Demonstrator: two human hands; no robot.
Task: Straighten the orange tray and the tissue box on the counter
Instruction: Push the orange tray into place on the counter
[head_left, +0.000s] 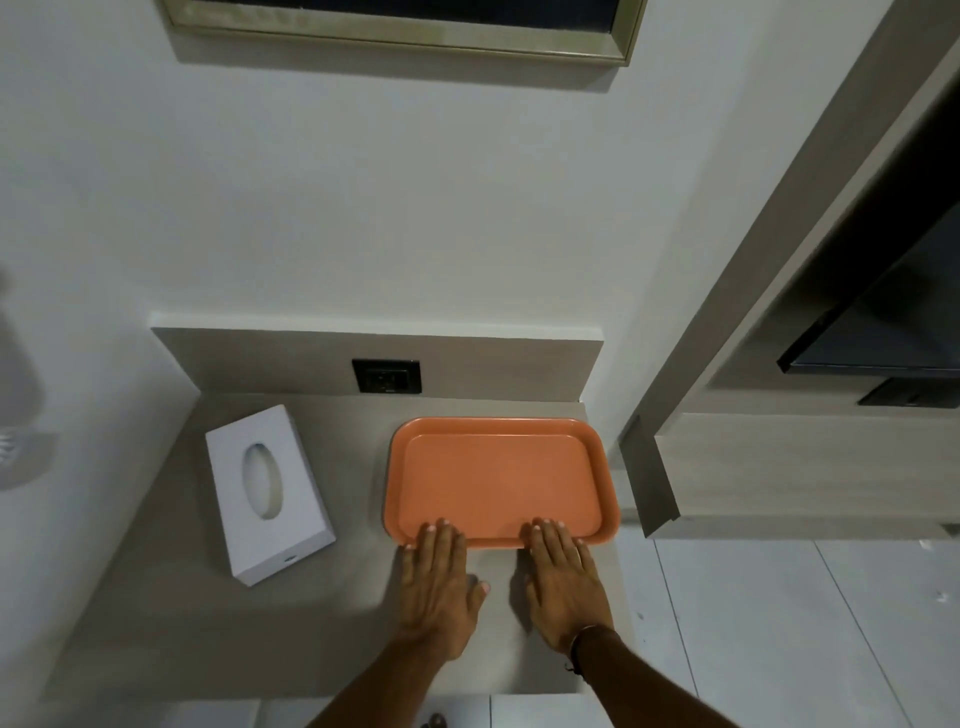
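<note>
Bare counter (358, 483) between tissue box (267, 491) and orange tray (498, 480), wall behind

Grey wood-grain counter (311, 623) against the wall. White tissue box (268, 492) lies flat on its left part, skewed, oval opening up. Orange tray (498, 478) sits on the right part, far edge near the backsplash. Both hands rest flat on the counter, fingertips over the tray's near rim: left hand (436, 592), right hand (563, 587).

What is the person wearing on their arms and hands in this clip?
Both forearms are bare, with no sleeves in view and no gloves. The left hand wears nothing. The right hand has a thin band at the wrist, with a short dark cord hanging from it.
</note>
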